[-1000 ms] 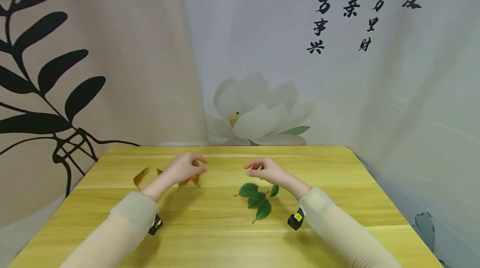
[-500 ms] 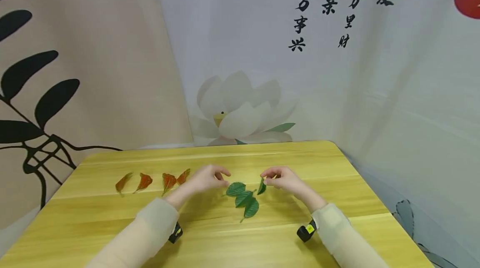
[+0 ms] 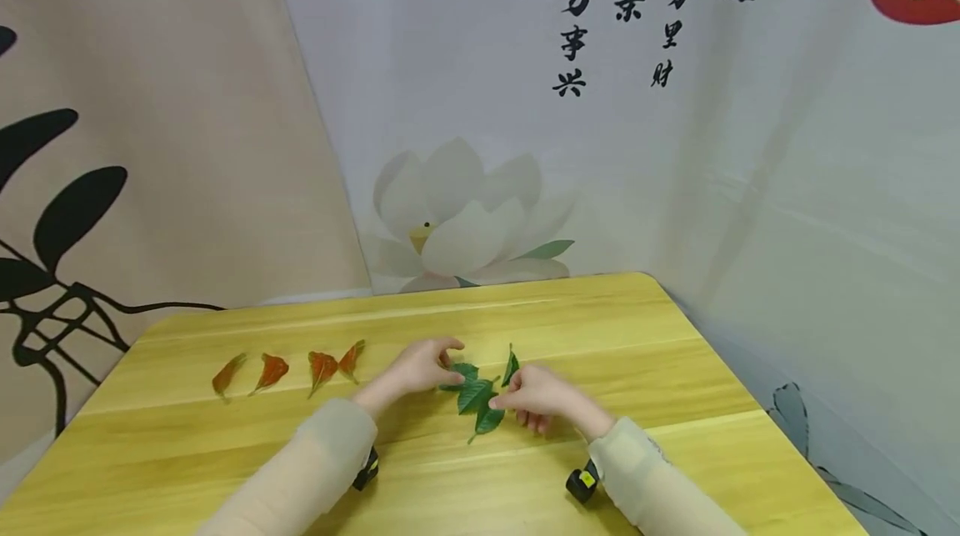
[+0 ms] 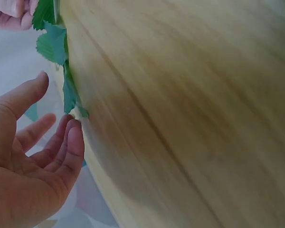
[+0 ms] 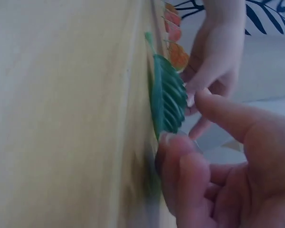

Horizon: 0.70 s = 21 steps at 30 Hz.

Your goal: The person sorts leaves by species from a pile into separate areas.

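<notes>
My left hand (image 3: 426,365) reaches over the upper-left green leaf (image 3: 468,370), fingers at its edge. Thumb and fingers stand apart in the left wrist view, beside the leaf (image 4: 69,92). My right hand (image 3: 542,394) has its fingertips at the lower green leaf (image 3: 490,419). In the right wrist view its thumb and fingers are apart, with a veined leaf (image 5: 168,95) just past the fingertips. Another green leaf (image 3: 474,396) overlaps the lower one in the middle. A narrow-looking leaf (image 3: 511,367) lies above the right hand, apart from it.
Several orange-red leaves (image 3: 322,368) lie in a row at the left on the yellow wooden table (image 3: 637,353). A printed curtain (image 3: 465,211) hangs behind the table's back edge. Black cameras (image 3: 582,482) are strapped at both wrists.
The view has swung right. My left hand has moved from the orange leaves to the green ones. My right hand has left the upper-right leaf, now turned more upright in view, and moved down-left.
</notes>
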### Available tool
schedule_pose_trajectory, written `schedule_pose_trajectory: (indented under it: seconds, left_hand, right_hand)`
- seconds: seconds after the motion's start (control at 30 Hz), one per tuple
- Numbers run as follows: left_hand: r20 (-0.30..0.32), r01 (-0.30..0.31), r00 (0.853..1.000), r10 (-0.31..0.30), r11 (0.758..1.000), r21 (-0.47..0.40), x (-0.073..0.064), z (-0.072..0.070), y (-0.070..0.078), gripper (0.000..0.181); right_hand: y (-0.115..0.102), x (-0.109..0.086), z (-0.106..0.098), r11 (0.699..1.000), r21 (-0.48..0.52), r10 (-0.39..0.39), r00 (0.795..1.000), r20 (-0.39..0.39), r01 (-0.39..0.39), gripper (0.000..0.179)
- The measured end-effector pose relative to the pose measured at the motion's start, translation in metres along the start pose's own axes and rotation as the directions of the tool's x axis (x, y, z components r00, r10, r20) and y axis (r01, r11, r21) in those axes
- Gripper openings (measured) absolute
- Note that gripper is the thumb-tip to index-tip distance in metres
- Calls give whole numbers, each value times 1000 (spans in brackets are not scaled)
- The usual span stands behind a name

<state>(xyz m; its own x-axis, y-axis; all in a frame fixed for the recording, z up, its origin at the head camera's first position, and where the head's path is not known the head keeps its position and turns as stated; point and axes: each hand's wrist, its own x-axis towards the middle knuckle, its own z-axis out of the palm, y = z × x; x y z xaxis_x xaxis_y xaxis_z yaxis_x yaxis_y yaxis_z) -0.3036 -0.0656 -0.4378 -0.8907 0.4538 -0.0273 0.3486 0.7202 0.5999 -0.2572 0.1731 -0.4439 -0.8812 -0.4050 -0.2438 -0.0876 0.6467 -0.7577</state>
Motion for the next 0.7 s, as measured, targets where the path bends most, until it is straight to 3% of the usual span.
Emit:
schedule_pose_trajectory:
  seconds: [0.2, 0.37, 0.57, 0.7]
  left_hand:
    - [28, 17, 999, -18, 1000, 17, 1, 6, -1, 57]
    - [46, 22, 999, -23, 1000, 20, 2, 8, -4, 57]
    - [59, 18, 998, -20, 1000, 25, 2, 9, -5, 54]
    - [58, 26, 998, -28, 999, 28, 2, 7, -4, 53]
  right_hand:
    - [-9, 9, 15, 987, -159, 2, 999, -49, -9, 50]
    - [-15, 11, 21, 976, -218, -14, 997, -70, -2, 48]
    - [-16, 16, 26, 975, -219, -40, 995, -90, 19, 38]
    - [-13, 20, 25, 991, -128, -61, 993, -100, 48, 35]
